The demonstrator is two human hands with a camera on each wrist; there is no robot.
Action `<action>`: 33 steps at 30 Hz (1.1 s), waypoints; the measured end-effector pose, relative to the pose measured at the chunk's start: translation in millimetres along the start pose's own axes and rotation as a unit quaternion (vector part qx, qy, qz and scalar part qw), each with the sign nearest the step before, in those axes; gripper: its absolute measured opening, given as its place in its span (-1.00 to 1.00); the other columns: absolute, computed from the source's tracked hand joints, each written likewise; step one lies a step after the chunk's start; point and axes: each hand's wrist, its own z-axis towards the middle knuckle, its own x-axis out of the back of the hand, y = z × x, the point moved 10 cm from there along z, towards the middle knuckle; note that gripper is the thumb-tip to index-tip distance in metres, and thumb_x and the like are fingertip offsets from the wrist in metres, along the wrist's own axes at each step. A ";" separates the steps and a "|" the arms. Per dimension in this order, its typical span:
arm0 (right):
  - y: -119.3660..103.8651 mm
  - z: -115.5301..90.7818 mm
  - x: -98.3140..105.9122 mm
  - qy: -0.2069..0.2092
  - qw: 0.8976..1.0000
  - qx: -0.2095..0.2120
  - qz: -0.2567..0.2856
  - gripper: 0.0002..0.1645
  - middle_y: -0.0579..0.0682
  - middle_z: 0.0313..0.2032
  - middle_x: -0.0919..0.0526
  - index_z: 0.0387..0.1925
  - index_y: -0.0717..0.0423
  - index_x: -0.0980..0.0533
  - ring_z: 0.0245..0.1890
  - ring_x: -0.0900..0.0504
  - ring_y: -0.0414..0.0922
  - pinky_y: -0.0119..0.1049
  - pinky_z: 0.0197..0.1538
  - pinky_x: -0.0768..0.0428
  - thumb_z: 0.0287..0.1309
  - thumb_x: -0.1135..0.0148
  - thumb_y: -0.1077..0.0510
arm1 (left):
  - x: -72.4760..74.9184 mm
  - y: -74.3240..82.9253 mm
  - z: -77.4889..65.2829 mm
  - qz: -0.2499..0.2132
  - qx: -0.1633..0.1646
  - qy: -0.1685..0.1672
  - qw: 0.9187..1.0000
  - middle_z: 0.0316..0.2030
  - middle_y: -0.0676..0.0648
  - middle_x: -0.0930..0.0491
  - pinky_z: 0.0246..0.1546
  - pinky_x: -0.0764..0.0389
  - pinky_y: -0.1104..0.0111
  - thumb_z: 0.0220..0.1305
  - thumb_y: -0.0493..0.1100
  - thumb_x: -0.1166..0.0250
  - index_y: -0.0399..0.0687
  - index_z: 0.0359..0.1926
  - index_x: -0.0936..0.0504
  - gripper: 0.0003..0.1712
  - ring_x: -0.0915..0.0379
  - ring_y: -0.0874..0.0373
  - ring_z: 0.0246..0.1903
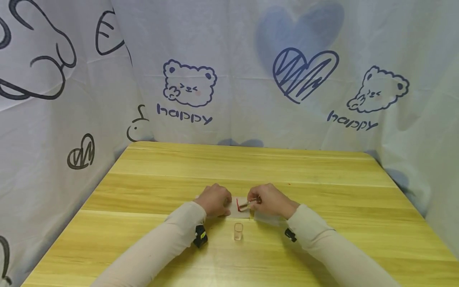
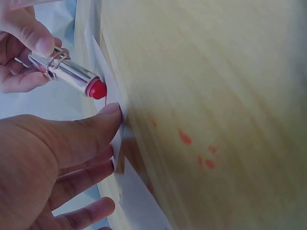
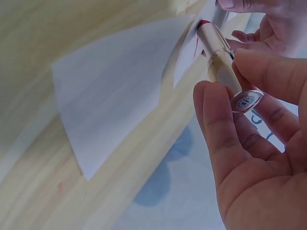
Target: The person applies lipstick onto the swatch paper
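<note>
My right hand (image 1: 272, 201) holds a lipstick (image 2: 72, 74) between thumb and fingers, near its base. The case is silvery and the red tip sticks out. That tip meets a small white paper (image 1: 234, 204), where a red line (image 3: 196, 47) runs. At the paper's left side lies my left hand (image 1: 215, 200). In the left wrist view its thumb presses the paper close beside the lipstick tip, while the other fingers are stretched out. A clear cap (image 1: 238, 231) stands upright on the table, nearer the body than the paper.
Another white paper (image 3: 115, 91) lies under the right forearm side, and one more paper (image 2: 144, 206) is beside the left hand. Red smears (image 2: 184, 136) mark the wooden table (image 1: 322, 255). White cloth (image 1: 244, 107) with drawings hangs behind the table.
</note>
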 end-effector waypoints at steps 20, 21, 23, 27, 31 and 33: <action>-6.8 -3.7 2.4 -0.040 0.999 -0.003 0.000 -0.89 -0.16 -0.39 -0.62 -0.35 0.05 -0.59 -0.40 -0.56 -0.26 -0.33 -0.30 -0.57 0.12 -0.34 0.30 | 5.3 4.9 1.2 0.009 -0.006 0.006 1.000 -0.22 0.00 -0.70 -0.08 -0.51 0.11 0.04 -0.01 -0.52 -0.07 -0.15 -0.74 -0.63 -0.55 0.08 -0.20; -6.8 -4.1 3.4 -0.038 0.999 -0.003 0.000 -0.89 -0.16 -0.39 -0.62 -0.35 0.05 -0.59 -0.40 -0.56 -0.26 -0.33 -0.30 -0.57 0.11 -0.34 0.30 | 5.2 4.9 1.5 0.010 -0.006 0.005 1.000 -0.21 0.00 -0.70 -0.08 -0.51 0.12 0.04 -0.01 -0.52 -0.07 -0.15 -0.74 -0.63 -0.55 0.08 -0.20; -6.1 -4.8 5.9 -0.033 0.999 -0.004 -0.002 -0.89 -0.15 -0.39 -0.62 -0.35 0.06 -0.59 -0.39 -0.57 -0.25 -0.34 -0.29 -0.58 0.10 -0.33 0.31 | 5.3 5.1 1.9 0.013 -0.005 0.003 1.000 -0.21 0.00 -0.70 -0.07 -0.51 0.14 0.04 0.00 -0.52 -0.07 -0.14 -0.74 -0.63 -0.55 0.08 -0.19; -4.3 -6.4 10.6 -0.022 1.000 -0.004 -0.004 -0.87 -0.14 -0.39 -0.63 -0.35 0.06 -0.59 -0.39 -0.58 -0.25 -0.36 -0.30 -0.58 0.09 -0.32 0.34 | 5.6 6.1 1.7 0.014 -0.007 0.001 1.000 -0.22 0.01 -0.70 -0.08 -0.51 0.15 0.05 -0.01 -0.51 -0.07 -0.15 -0.74 -0.64 -0.56 0.08 -0.19; -2.7 -9.2 14.5 -0.011 1.000 0.005 -0.007 -0.87 -0.18 -0.44 -0.60 -0.37 0.07 -0.57 -0.45 -0.53 -0.29 -0.38 -0.36 -0.54 0.08 -0.31 0.34 | 3.8 8.8 1.5 0.021 -0.014 -0.001 1.000 -0.21 0.03 -0.69 -0.07 -0.51 0.12 0.06 0.01 -0.50 -0.03 -0.18 -0.74 -0.67 -0.56 0.06 -0.18; -1.4 -10.6 17.8 -0.005 1.000 0.009 -0.011 -0.88 -0.19 -0.46 -0.58 -0.38 0.07 -0.57 -0.48 -0.49 -0.30 -0.38 -0.38 -0.51 0.07 -0.31 0.33 | 5.2 12.4 2.2 0.026 -0.020 0.002 0.999 -0.20 0.03 -0.69 -0.08 -0.53 0.12 0.07 0.02 -0.50 -0.02 -0.17 -0.74 -0.67 -0.56 0.05 -0.18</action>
